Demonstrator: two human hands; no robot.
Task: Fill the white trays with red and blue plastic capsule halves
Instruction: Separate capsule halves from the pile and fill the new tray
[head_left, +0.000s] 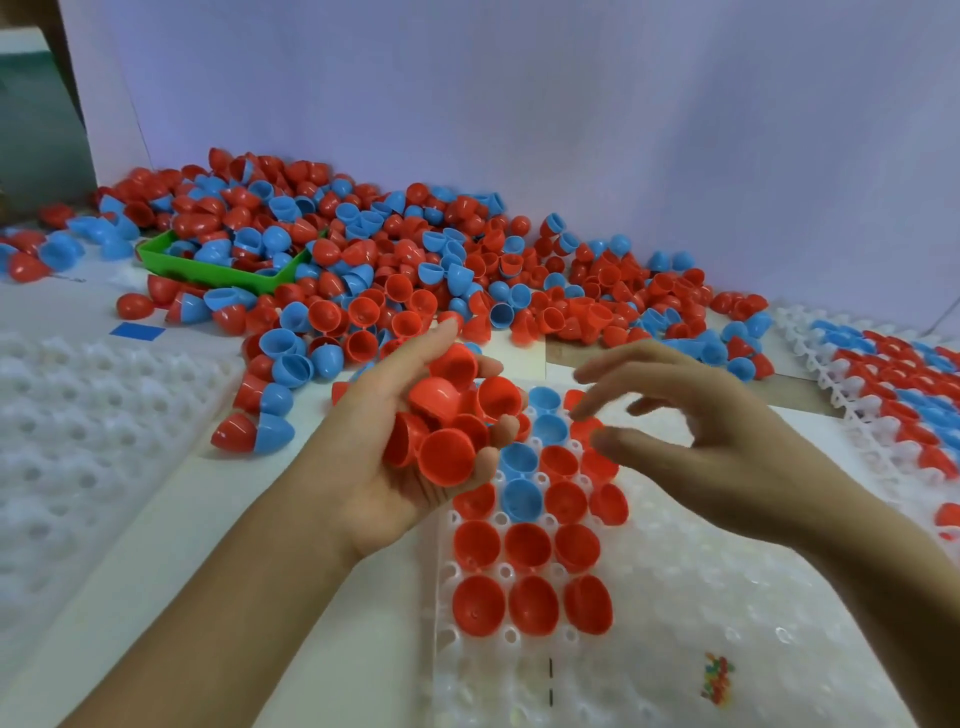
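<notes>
Head view: left palm loaded, right fingers loose

I see my left hand (415, 441) cupping red halves (447, 415). My right hand (691, 441) hovers spread, holding nothing, over the white tray (701, 597) at 5 o'clock. Loose capsule pile (415, 270) lies at 12 o'clock.

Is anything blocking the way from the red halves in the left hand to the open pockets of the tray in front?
Nothing visible does. The left hand holds red halves beside the tray; the right hand hovers empty above its far rows, and the near pockets lie uncovered.
</notes>
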